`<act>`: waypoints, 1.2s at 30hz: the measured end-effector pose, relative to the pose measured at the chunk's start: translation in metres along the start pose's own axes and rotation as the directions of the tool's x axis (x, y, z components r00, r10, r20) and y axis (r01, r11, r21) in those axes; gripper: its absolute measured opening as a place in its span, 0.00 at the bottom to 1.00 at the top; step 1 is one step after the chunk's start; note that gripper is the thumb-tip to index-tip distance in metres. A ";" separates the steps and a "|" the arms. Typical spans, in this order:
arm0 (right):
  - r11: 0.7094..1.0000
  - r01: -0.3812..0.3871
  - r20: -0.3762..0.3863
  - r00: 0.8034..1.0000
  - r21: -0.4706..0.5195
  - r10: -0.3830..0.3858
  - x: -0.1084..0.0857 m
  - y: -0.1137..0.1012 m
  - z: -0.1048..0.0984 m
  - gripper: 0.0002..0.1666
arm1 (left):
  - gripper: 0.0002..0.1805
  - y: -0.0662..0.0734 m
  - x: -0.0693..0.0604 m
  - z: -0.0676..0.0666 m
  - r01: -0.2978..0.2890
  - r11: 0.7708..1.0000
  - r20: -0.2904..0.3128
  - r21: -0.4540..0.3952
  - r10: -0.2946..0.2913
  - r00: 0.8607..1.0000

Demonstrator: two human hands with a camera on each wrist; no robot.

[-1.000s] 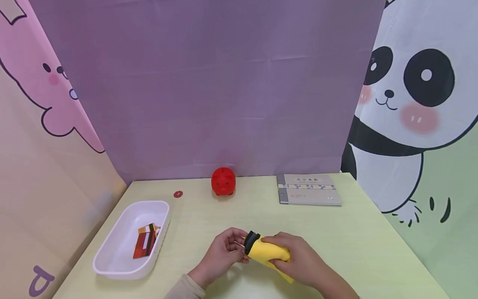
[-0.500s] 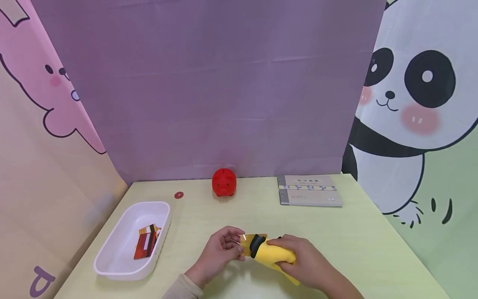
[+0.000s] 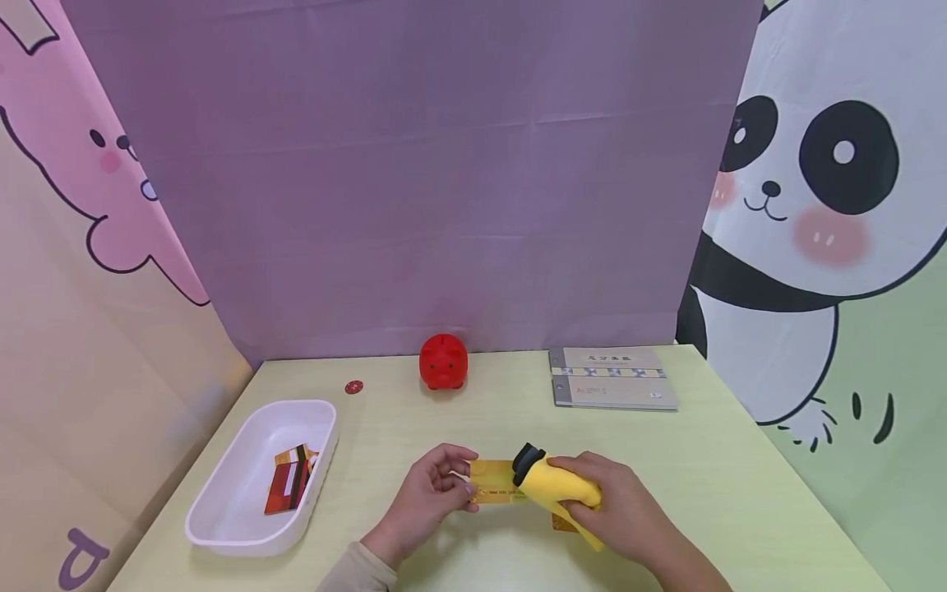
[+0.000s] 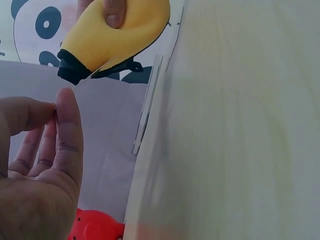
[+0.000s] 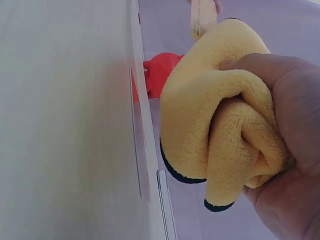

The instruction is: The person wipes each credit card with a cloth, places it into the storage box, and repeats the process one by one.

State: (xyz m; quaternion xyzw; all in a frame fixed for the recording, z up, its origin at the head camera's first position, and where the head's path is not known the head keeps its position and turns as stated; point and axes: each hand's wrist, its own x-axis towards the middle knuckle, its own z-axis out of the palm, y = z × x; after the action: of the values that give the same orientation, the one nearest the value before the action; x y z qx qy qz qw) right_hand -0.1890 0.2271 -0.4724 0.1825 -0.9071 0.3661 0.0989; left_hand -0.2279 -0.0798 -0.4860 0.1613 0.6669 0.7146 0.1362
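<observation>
My left hand (image 3: 429,497) pinches the left end of a gold bank card (image 3: 490,471) between thumb and fingers. A bunched yellow cloth (image 3: 556,483) with black edging is gripped in my right hand (image 3: 625,508), its dark edge overlapping the card's right end. Below the cloth, part of an orange card (image 3: 565,523) shows; the rest is hidden. In the right wrist view, fleecy folds of the yellow cloth (image 5: 215,95) fill the fingers, and the card's pale face (image 5: 202,17) appears beyond. The left wrist view has the card almost edge-on at the fingertips.
At the left, a white tray (image 3: 203,522) contains a red card (image 3: 284,487) and other cards. A red piggy bank (image 3: 443,362) stands at the back, with a small red disc (image 3: 354,387) to its left. A grey notebook (image 3: 612,378) lies at the back right.
My right hand and the cloth have moved right along the card. More of the gold card is uncovered beside my left fingers, and the orange card has come into sight below the cloth.
</observation>
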 end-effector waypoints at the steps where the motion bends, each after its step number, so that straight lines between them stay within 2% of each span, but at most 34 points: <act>1: 1.000 -0.002 -0.011 1.000 -0.001 0.002 0.000 0.000 0.000 0.34 | 0.23 0.000 0.000 0.000 -0.001 1.000 -0.001 -0.003 0.001 1.000; 8: 1.000 0.022 -0.105 0.994 0.008 -0.021 0.000 0.002 0.001 0.36 | 0.23 -0.001 0.001 -0.001 -0.009 1.000 -0.005 -0.023 0.009 1.000; 13: 0.999 0.033 -0.144 0.989 0.014 -0.030 0.001 0.004 0.001 0.35 | 0.20 0.000 0.001 -0.001 -0.007 1.000 -0.011 -0.010 0.007 1.000; 25: 0.999 0.048 -0.182 0.982 -0.003 -0.048 0.000 0.004 -0.001 0.35 | 0.16 -0.003 0.001 -0.001 -0.026 0.999 0.010 0.031 0.025 1.000; 36: 0.999 0.046 -0.199 0.979 -0.011 -0.047 0.000 0.003 -0.002 0.36 | 0.17 -0.003 0.001 -0.001 -0.018 0.999 0.003 0.028 0.018 1.000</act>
State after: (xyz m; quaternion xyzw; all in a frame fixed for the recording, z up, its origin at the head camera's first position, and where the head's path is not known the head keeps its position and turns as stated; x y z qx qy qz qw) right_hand -0.1906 0.2308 -0.4725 0.1658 -0.8894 0.3771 0.1983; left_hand -0.2288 -0.0800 -0.4891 0.1703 0.6751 0.7062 0.1284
